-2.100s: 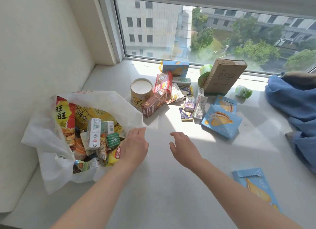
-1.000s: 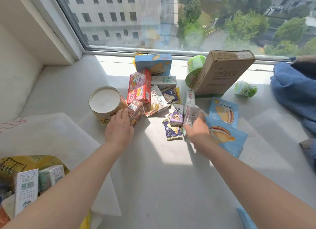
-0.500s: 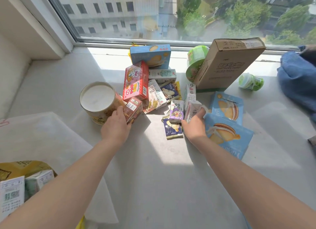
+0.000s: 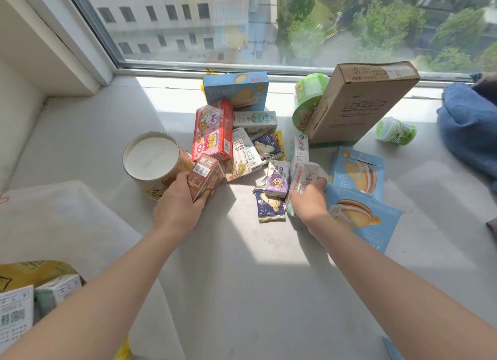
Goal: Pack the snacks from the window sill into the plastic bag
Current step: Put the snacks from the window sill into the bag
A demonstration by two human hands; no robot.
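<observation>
- Beside the round tub, on its right and touching it, lies the brown carton: the left hand grips its near end, fingers curled round it, the long axis running away from the hand toward the window.
- Right of the tub, past the purple drink box, the right hand closes on a white drink carton from its near side; the thumb is hidden, so the grip is judged rather than seen whole.
- Each hand is the nearer one to its own item; both cartons lie ahead of the hands, while the plastic bag lies near left of the tub, so the coming carry is judged to run back and leftward.
- Behind the tub, toward the glass: a red biscuit box, a blue cake box, a tea packet and small wrapped cakes.
- Far right of the tub: two flat blue packets, a tall cardboard box with a green cup leaning at its left, a small green pot and blue cloth.
- Window sill: pale, smooth stone, partly sunlit; window overlooks buildings and trees.
- Many snacks remain unpacked; packets already show in the bag at lower left of the tub.
</observation>
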